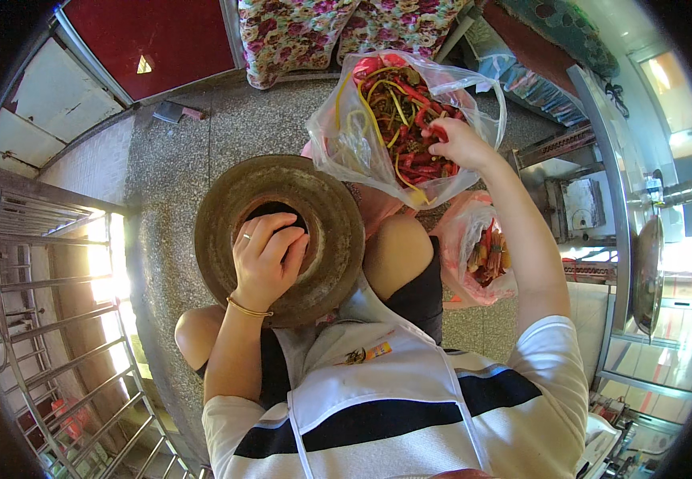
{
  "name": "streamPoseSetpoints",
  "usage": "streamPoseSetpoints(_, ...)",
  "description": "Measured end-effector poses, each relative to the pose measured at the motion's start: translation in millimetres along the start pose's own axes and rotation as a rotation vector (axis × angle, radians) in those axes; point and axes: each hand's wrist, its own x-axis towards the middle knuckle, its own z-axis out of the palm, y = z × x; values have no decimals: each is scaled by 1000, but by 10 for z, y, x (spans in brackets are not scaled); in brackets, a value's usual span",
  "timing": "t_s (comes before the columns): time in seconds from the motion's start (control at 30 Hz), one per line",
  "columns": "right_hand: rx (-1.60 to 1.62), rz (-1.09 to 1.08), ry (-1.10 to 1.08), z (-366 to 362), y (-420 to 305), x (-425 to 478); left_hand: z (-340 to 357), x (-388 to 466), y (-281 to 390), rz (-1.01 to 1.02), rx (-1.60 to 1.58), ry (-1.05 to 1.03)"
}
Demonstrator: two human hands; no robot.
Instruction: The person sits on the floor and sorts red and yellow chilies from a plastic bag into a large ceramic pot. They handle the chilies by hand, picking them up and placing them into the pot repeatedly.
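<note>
A brown pickling jar (214, 239) with a broad flared rim stands between my knees. My left hand (270, 248) is over its round mouth, the curled fingertips dipping into the dark opening; whether they hold anything is hidden. To the upper right, my right hand (456, 143) reaches into a clear plastic bag (346, 149). A red chili pepper (437, 134) is pinched in its fingers. Many more red chili peppers (420, 167) fill the bag, mixed with long yellow-green bean pods (376, 117) and darker bits.
A pink plastic bag (453, 263) holding a bundle of red and pale stalks (488, 257) sits by my right knee. A metal rack (52, 299) stands left, a steel counter (612, 179) right. Floral cloth (298, 36) hangs ahead. A cleaver-like blade (169, 112) lies on the floor.
</note>
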Motion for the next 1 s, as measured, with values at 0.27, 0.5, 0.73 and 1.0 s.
streamPoseSetpoints(0.27, 424, 105, -2, 90, -56, 154, 18, 11, -7, 17, -23, 10)
streamPoseSetpoints(0.5, -209, 65, 172, 469, -373, 300, -9, 42, 25, 30, -11, 7)
streamPoseSetpoints(0.73, 899, 127, 460, 101, -134, 101, -63, 19, 24, 39, -18, 13)
streamPoseSetpoints(1.0, -546, 152, 582, 390, -482, 282, -59, 26, 23, 23, -30, 7)
